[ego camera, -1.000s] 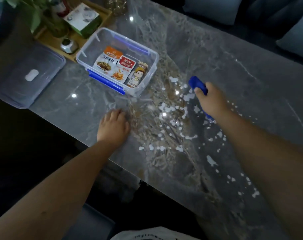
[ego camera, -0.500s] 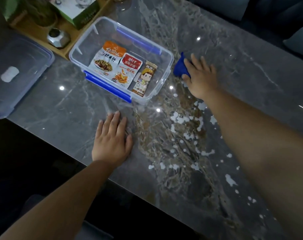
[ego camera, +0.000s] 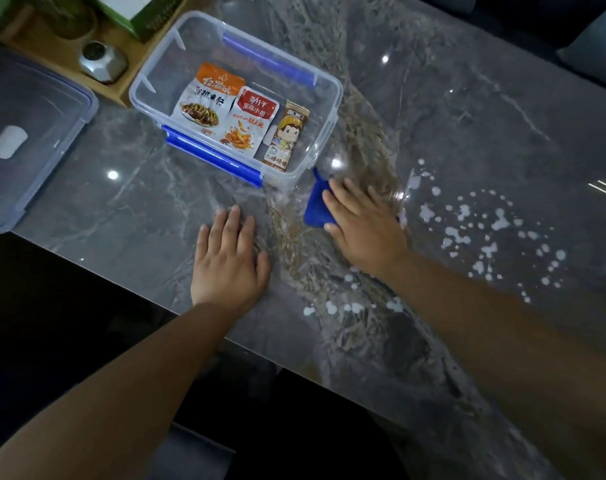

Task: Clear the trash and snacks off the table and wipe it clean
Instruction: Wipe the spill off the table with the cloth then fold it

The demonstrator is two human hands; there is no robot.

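Note:
My right hand (ego camera: 364,226) presses a blue cloth (ego camera: 316,206) flat on the grey marble table (ego camera: 468,109), just in front of the near right corner of a clear plastic box (ego camera: 326,95) with blue clips. Three snack packets (ego camera: 241,117) lie inside the box. White spill droplets (ego camera: 485,233) dot the table to the right of the cloth, and more (ego camera: 346,306) lie near the front edge. My left hand (ego camera: 229,258) rests flat on the table with fingers spread, holding nothing.
The box's clear lid (ego camera: 28,133) lies at the left table end. Behind it a wooden tray (ego camera: 121,88) carries a metal pot (ego camera: 102,62) and a green box (ego camera: 145,19). The table's front edge (ego camera: 287,365) runs diagonally below my hands.
My right hand has swept the blue cloth from beside the box's far right side toward me, to its near right corner. The left hand stays planted on the table.

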